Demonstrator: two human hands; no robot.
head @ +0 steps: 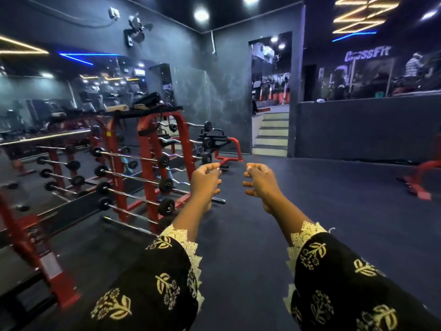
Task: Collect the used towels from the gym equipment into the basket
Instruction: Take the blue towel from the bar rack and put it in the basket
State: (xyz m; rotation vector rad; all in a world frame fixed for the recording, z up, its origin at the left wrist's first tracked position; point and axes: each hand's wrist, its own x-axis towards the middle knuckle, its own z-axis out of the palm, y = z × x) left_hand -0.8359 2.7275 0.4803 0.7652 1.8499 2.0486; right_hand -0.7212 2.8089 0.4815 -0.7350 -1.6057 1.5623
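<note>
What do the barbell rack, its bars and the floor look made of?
Rack: red painted metal, probably steel tubing. Bars: shiny chromed metal, judging by the bright glints. Floor: dark matte sheet, possibly rubber; hard to tell.

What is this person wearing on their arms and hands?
The left sleeve and right sleeve are loose black fabric printed with pale yellow flowers and leaves, each edged with a cream lace cuff. The left hand and right hand are bare, with no gloves.
</note>
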